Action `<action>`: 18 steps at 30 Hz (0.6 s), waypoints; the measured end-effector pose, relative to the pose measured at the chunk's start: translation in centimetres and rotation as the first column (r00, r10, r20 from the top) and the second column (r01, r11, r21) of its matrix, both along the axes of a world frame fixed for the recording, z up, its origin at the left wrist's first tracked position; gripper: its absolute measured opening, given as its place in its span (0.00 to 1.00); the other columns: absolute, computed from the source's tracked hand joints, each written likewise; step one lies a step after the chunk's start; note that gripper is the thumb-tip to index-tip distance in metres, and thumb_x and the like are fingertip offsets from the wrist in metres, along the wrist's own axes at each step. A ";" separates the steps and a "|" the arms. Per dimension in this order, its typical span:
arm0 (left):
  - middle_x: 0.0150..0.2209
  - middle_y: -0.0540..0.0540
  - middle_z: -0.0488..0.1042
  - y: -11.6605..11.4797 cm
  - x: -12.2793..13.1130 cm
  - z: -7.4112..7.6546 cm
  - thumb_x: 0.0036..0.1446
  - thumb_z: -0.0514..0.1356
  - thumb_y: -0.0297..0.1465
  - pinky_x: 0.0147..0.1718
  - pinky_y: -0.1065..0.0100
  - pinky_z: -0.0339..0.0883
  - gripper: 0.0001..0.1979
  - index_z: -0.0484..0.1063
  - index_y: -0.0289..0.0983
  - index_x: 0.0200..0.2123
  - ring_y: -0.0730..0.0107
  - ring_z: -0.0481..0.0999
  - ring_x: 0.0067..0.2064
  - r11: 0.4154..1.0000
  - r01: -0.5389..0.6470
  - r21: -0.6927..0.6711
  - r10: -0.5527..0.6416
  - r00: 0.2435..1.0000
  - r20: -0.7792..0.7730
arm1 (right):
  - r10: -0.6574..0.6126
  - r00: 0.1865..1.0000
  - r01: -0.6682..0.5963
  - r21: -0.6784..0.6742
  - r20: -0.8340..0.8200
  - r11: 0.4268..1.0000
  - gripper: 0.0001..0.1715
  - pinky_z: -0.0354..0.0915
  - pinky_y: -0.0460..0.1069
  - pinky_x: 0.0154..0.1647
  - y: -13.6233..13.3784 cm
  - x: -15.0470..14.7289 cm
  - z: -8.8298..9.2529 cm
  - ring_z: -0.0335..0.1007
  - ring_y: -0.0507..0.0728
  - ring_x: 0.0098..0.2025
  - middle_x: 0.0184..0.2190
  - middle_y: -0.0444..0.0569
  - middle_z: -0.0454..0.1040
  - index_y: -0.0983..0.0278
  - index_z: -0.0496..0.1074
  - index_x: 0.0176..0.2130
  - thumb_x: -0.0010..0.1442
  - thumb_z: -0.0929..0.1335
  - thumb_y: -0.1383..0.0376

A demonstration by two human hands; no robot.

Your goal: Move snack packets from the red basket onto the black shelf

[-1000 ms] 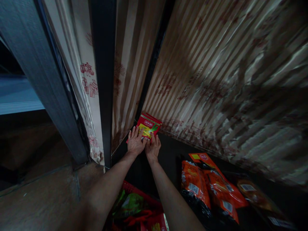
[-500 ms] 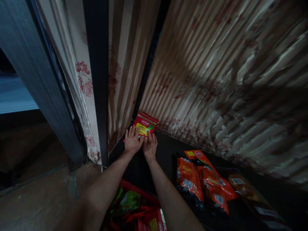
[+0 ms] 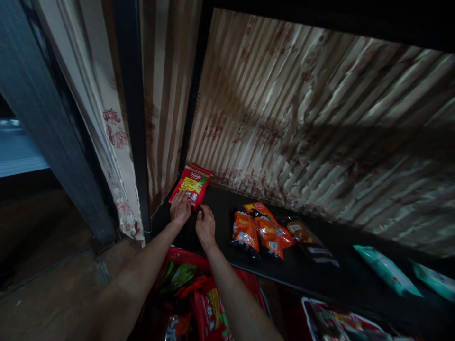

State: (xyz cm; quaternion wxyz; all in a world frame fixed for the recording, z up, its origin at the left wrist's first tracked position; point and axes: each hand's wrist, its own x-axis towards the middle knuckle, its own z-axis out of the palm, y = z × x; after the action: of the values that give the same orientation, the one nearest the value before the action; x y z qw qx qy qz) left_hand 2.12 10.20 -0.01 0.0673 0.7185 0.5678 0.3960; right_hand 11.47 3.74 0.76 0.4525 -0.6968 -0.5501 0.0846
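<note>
A red snack packet (image 3: 195, 183) with yellow strips printed on it lies in the back left corner of a dark shelf (image 3: 220, 201). The edge of another packet shows just behind it. My left hand (image 3: 180, 208) rests flat on its lower left part, fingers stretched out. Close to the packet's lower right corner is my right hand (image 3: 205, 225), its fingers loosely bent and apart, holding nothing. Below my forearms stands a red basket (image 3: 254, 279) with green packets (image 3: 183, 277) and another red packet (image 3: 209, 310) in it.
Orange snack bags (image 3: 258, 232) lie to the right on the shelf, beside a brown packet (image 3: 311, 241). Farther right are teal packets (image 3: 387, 270). A dark upright post (image 3: 131, 118) stands at left. Patterned, wrinkled sheeting (image 3: 266, 113) covers the back.
My right hand has drawn back off the red packet towards me. My left hand has slid to its lower left part. The view has shifted, showing more shelf and basket.
</note>
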 end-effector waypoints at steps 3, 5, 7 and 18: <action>0.55 0.38 0.70 -4.0 -0.1 0.2 0.57 0.48 0.25 0.61 0.55 0.55 0.19 0.72 0.34 0.48 0.61 0.64 0.61 0.999 0.035 -0.016 -0.034 0.999 0.041 | 0.014 1.000 -0.015 -0.036 -0.028 0.999 0.22 0.60 0.53 0.57 -3.1 -1.1 0.8 0.66 0.58 0.55 0.51 0.59 0.73 0.69 0.73 0.47 0.56 0.58 0.71; 0.55 0.41 0.71 -7.5 -0.2 0.2 0.56 0.49 0.24 0.60 0.55 0.57 0.19 0.72 0.36 0.48 0.62 0.65 0.60 0.994 0.096 -0.043 -0.092 0.993 0.075 | 0.022 0.998 -0.025 -0.065 -0.052 0.998 0.22 0.60 0.52 0.58 -5.6 -1.6 1.2 0.66 0.57 0.55 0.51 0.58 0.73 0.69 0.73 0.46 0.56 0.59 0.71; 0.55 0.43 0.70 -11.6 -0.4 0.0 0.56 0.48 0.23 0.59 0.57 0.59 0.20 0.71 0.37 0.49 0.65 0.64 0.60 0.983 0.172 -0.068 -0.163 0.980 0.113 | 0.040 0.996 -0.046 -0.081 -0.075 0.996 0.22 0.60 0.52 0.58 -8.7 -1.8 1.3 0.67 0.56 0.55 0.51 0.56 0.73 0.67 0.73 0.46 0.55 0.59 0.72; 0.45 0.47 0.77 -29.1 0.8 -6.1 0.57 0.51 0.24 0.48 0.73 0.68 0.15 0.74 0.38 0.44 0.72 0.76 0.45 0.816 0.404 -0.413 -0.427 0.904 0.041 | -0.047 0.991 -0.004 -0.378 -0.126 0.926 0.18 0.66 0.54 0.50 -26.9 2.0 -6.5 0.74 0.57 0.44 0.40 0.52 0.79 0.64 0.76 0.38 0.52 0.62 0.72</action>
State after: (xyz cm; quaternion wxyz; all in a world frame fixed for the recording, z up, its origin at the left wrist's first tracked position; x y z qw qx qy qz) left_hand 2.96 -18.90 -6.11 0.2864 0.8046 0.4694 0.2239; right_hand 13.51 -23.13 -5.70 0.3465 -0.7696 -0.4845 0.2300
